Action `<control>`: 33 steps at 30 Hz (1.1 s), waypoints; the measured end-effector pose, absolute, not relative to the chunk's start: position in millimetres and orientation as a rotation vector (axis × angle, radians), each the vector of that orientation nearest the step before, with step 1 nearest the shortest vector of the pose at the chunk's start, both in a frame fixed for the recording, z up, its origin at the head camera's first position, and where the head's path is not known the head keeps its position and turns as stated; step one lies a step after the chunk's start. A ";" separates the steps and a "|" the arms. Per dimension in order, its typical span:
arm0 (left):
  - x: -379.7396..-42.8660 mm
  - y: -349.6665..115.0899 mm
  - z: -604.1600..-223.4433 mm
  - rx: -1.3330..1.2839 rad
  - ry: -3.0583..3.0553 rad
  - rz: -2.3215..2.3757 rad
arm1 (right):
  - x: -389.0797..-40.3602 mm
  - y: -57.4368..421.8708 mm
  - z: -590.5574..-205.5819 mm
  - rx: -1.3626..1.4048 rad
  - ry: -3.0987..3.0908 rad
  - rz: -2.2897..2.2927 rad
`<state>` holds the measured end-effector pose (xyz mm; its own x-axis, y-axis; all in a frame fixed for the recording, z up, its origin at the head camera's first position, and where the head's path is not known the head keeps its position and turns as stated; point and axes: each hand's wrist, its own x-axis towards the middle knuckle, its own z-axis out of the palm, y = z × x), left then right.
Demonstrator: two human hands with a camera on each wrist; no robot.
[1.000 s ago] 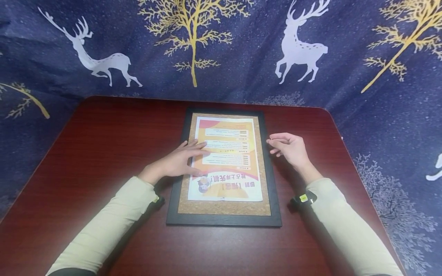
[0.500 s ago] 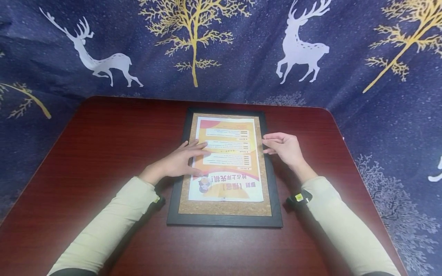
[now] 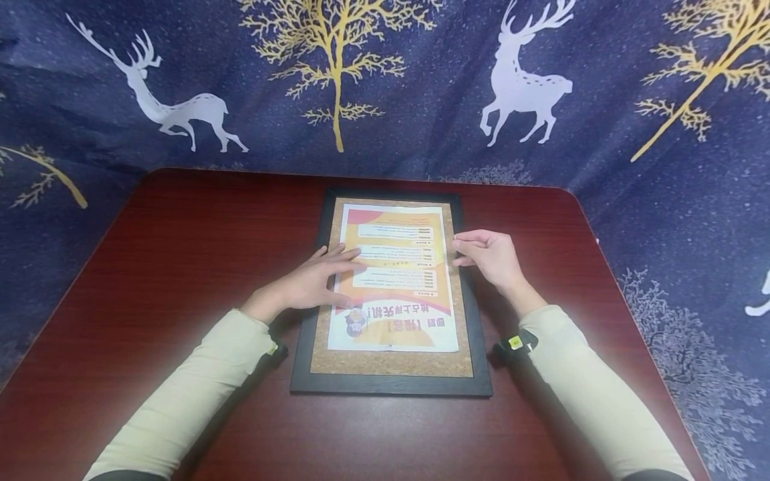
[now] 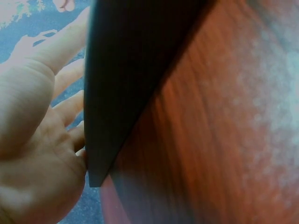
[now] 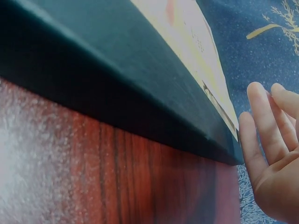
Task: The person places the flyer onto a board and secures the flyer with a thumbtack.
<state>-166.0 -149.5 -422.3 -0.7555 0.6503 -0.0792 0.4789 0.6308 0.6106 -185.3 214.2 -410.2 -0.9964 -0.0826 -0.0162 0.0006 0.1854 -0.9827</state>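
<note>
Paper [image 3: 397,275] on a framed corkboard [image 3: 391,362], a hand at each long side

Head view first. We've got the board lying flat toward the back of the table [image 3: 198,227], its far end close to the table's back edge, where a blue backdrop [image 3: 415,120] hangs. There's more wood to the left of it than to the right, plus a decent stretch in front. The paper lies inside the black frame [image 3: 391,385], print upside down to us, with thin cork strips along the sides, barely any at the far end and the widest one nearest us.

Our left hand [image 3: 307,280] comes in over the frame's left side, fingers spread wide, tips on the paper's left part. Our right hand [image 3: 490,259] is at the right side, fingertips just beside the paper's edge; thumb and index are narrowed together, but we can't tell if anything's between them.

Left wrist view: the frame's dark side fills the middle, the tabletop runs off to the right, and our left fingers pass behind the frame, so their tips are hidden.

Right wrist view: the frame slants across to a corner near our right fingers, with the paper showing along its upper side. We can't make out a pinch from here.
</note>
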 end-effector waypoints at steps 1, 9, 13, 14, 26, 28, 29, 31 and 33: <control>-165.8 -149.5 -422.1 0.912 2.563 0.834 | -185.4 213.5 -410.2 -0.080 2.369 -1.963; -165.2 -149.9 -421.1 0.910 2.558 0.848 | -189.2 206.3 -410.1 -0.076 2.420 -1.899; -165.4 -150.2 -421.7 0.918 2.557 0.852 | -192.5 201.4 -411.1 -0.073 2.434 -1.885; -165.5 -150.3 -422.0 0.919 2.556 0.855 | -193.3 200.0 -411.0 -0.072 2.431 -1.888; -166.6 -152.7 -425.8 0.924 2.550 0.864 | -192.5 179.7 -392.0 -0.116 2.420 -1.833; -166.4 -152.9 -425.3 0.926 2.552 0.861 | -192.2 176.1 -388.7 -0.123 2.430 -1.814; -166.3 -153.0 -424.9 0.928 2.552 0.861 | -193.3 175.3 -389.3 -0.122 2.425 -1.814; -166.0 -153.0 -424.2 0.928 2.552 0.860 | -197.6 175.0 -394.7 -0.117 2.415 -1.819; -166.0 -152.9 -423.8 0.932 2.551 0.858 | -202.4 175.5 -401.0 -0.110 2.393 -1.839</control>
